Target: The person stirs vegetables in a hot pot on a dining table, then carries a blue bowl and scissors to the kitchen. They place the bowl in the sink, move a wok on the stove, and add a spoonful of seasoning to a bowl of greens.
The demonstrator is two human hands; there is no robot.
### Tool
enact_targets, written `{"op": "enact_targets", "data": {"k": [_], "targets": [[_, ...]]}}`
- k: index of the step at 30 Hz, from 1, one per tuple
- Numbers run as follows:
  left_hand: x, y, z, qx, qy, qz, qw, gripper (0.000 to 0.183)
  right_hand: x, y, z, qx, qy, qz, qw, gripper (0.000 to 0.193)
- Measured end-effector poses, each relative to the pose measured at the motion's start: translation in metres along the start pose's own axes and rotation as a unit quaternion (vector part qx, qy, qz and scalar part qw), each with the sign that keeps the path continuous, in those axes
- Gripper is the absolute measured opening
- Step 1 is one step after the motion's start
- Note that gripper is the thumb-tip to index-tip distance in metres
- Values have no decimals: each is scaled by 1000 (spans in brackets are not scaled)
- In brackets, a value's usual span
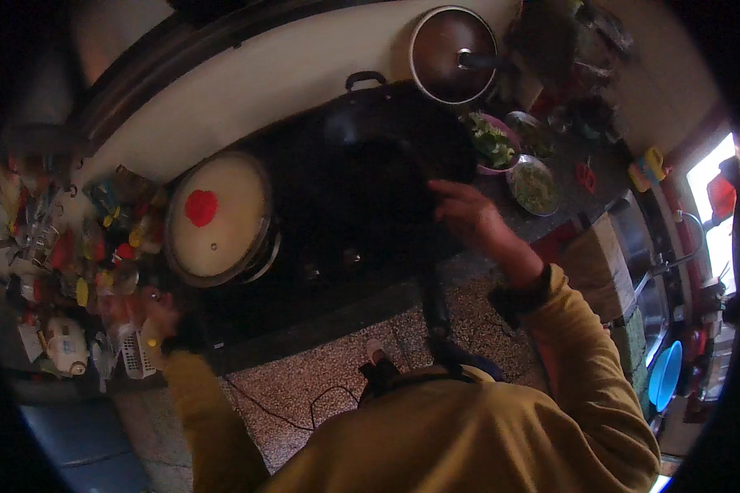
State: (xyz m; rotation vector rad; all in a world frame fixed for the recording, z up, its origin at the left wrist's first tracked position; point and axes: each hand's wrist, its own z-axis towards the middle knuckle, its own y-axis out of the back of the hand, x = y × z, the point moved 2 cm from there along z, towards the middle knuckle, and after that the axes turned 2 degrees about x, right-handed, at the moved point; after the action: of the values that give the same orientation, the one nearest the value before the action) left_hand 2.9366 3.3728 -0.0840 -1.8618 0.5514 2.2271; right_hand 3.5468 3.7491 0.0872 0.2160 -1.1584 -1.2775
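A large dark wok (362, 123) sits on the black stove, with a loop handle on its far side and a long handle (434, 304) pointing back at me. My right hand (473, 215) hovers over the wok's right side, fingertips drawn together; whatever is in them, if anything, is too dark to see. On the left, my left hand (158, 312) reaches among crowded bottles and jars (123, 246), beside a white plastic basket (136, 353). Motion smears its fingers. Between my hands and left of the wok stands a pot under a pale lid (230, 193) with a red knob (201, 208).
Right of the wok are a pink bowl of green leaves (492, 144) and a metal bowl of chopped greens (534, 185). Red scissors (585, 176) lie farther right. A round lid (452, 53) leans on the back wall. The sink (654, 308) is at the right.
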Motion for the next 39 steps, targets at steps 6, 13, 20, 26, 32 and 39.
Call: {"op": "enact_targets", "data": {"k": [6, 13, 20, 26, 32, 39], "targets": [[-139, -7, -85, 31, 47, -197, 979, 20, -1, 17, -10, 95, 153, 35, 983, 17], [-279, -64, -227, -30, 157, -195, 968, 15, -22, 121, -49, 181, 146, 144, 962, 17], [-358, -172, -317, 77, 271, -212, 936, 9, -16, 172, -39, 251, 187, 53, 948, 19], [-356, -228, -343, 173, 298, -239, 908, 14, -18, 156, -37, 273, 227, 42, 934, 18], [-348, -265, -339, 225, 293, -199, 908, 16, -58, 87, -9, 150, 192, 74, 967, 17], [-343, -291, -312, 310, 290, -147, 894, 19, -62, 59, -5, 120, 212, 63, 968, 19]]}}
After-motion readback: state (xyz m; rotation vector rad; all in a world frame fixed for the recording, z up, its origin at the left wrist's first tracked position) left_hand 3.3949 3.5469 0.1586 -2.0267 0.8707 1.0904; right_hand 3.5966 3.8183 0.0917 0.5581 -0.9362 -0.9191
